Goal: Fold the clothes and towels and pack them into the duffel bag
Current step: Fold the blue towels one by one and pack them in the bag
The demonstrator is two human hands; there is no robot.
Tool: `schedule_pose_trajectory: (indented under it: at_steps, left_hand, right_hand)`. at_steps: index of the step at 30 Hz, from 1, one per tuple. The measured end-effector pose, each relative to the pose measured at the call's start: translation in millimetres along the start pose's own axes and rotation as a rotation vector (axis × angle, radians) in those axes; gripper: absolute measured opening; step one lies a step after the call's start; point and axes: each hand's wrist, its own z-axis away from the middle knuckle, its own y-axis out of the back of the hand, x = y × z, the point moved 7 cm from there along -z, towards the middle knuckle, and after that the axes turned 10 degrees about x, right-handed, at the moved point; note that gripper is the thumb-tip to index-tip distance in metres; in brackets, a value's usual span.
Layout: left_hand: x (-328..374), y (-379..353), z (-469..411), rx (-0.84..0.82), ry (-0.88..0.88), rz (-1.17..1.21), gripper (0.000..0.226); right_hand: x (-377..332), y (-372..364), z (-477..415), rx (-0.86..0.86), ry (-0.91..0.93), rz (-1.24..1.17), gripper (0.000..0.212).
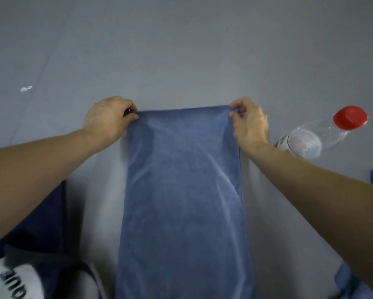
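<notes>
Blue towel [183, 201] hangs limp, soft and light; left hand [106, 118] and right hand [249, 124] pinch its top corners, bottle [317, 137] beside right corner.

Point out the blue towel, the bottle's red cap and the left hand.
blue towel [183, 190]: head view, middle of the cloth.
red cap [350, 117]: head view, top of the cap.
left hand [107, 118]: head view, back of the hand.

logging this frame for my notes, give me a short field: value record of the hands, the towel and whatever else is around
surface: grey floor
held item: blue terry towel, hanging lengthwise toward the camera
left hand: pinching the towel's far left corner
right hand: pinching the far right corner
right side: clear plastic bottle with red cap, lying down
lower left: dark navy garment
</notes>
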Motion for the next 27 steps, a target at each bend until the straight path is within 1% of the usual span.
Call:
schedule_pose_trajectory:
  at_steps: [3,4,8,11,15,17,19,21,24,26,27]
  left_hand:
    - [-4.4,24.3,33.4,0.094,-0.033,0.066,0.013]
    - [-5.4,33.3,47.4,0.133,-0.043,0.083,0.012]
    - [-3.6,64.0,114.7,0.223,-0.093,0.095,0.014]
    - [11.5,92.0,184.0,0.240,-0.156,0.108,0.016]
    - [52.4,118.4,284.0,0.144,-0.348,0.086,0.026]
    - [63.6,121.7,326.9,0.077,-0.392,0.063,0.029]
    - [71.3,116.2,366.7,0.011,-0.444,0.020,0.027]
    - [79.0,99.3,403.1,-0.057,-0.534,-0.012,0.021]
    - [80.3,64.5,445.5,-0.186,-0.615,-0.050,0.021]
    - [77.5,40.6,468.2,-0.290,-0.653,-0.072,0.011]
    - [76.1,32.3,474.1,-0.334,-0.657,-0.079,0.008]
  right_hand:
    - [-15.0,15.6,19.3,-0.057,-0.005,-0.066,0.040]
    - [-19.1,23.8,29.6,-0.066,-0.007,-0.076,0.041]
    - [-32.7,66.5,89.5,-0.089,0.102,-0.059,0.034]
    - [-23.6,114.5,152.0,-0.142,0.111,-0.078,0.028]
    - [4.8,169.5,241.8,-0.249,0.103,-0.013,0.021]
    - [16.6,188.7,285.1,-0.293,0.177,0.037,0.021]
    - [31.9,198.5,323.6,-0.369,0.298,0.053,0.022]
    - [53.3,199.3,355.7,-0.471,0.367,0.080,0.020]
    - [81.4,186.3,389.6,-0.623,0.428,0.180,0.020]
    - [95.9,169.6,408.0,-0.782,0.466,0.285,0.015]
    - [100.8,160.8,414.5,-0.861,0.508,0.356,0.016]
